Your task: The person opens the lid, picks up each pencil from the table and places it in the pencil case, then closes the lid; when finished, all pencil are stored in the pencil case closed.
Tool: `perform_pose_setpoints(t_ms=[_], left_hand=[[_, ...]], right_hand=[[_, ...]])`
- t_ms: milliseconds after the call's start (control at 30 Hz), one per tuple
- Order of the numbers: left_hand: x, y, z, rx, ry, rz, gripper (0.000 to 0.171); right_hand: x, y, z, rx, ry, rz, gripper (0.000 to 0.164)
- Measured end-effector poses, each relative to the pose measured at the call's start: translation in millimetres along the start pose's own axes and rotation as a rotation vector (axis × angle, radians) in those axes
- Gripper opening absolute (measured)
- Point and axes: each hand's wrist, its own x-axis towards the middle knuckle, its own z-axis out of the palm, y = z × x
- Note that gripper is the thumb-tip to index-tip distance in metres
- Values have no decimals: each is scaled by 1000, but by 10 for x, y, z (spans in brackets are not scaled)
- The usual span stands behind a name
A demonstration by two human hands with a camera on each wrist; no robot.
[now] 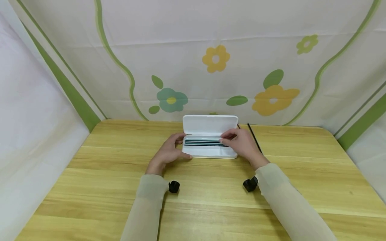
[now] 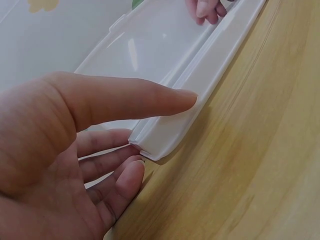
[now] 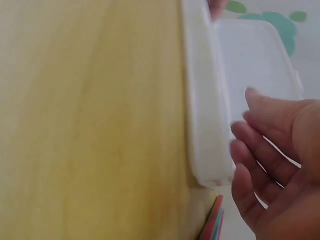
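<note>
A white pencil case point(image 1: 208, 152) lies open on the table, its lid point(image 1: 210, 125) raised at the back. Several dark and green pencils point(image 1: 202, 142) lie lengthwise in it. My left hand point(image 1: 169, 150) holds the case's left end, the thumb point(image 2: 165, 100) along the front wall and the fingers bent at the end and back. My right hand point(image 1: 241, 142) reaches over the case's right end, thumb and forefinger by the pencils' right ends. In the right wrist view its fingers point(image 3: 260, 165) are loosely bent, with nothing seen between them.
Right of the case a long dark stick point(image 1: 254, 137) lies on the table, partly behind my right hand. Red and teal sticks point(image 3: 214, 220) show past the case's end in the right wrist view. A flowered curtain point(image 1: 187, 67) hangs behind the wooden table point(image 1: 205, 207).
</note>
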Motion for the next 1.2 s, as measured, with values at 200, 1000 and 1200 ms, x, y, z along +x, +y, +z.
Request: perform_pose_setpoints(t_ms=[200, 1000, 1200], left_hand=[[-13, 10, 0, -8, -2, -2, 89], [-27, 32, -10, -9, -9, -5, 90], [-25, 14, -4, 3, -7, -9, 91]], right_hand=[[-53, -8, -89, 108, -14, -1, 27], [-466, -101, -476, 213, 29, 53, 35], [-571, -101, -575, 236, 71, 81, 37]])
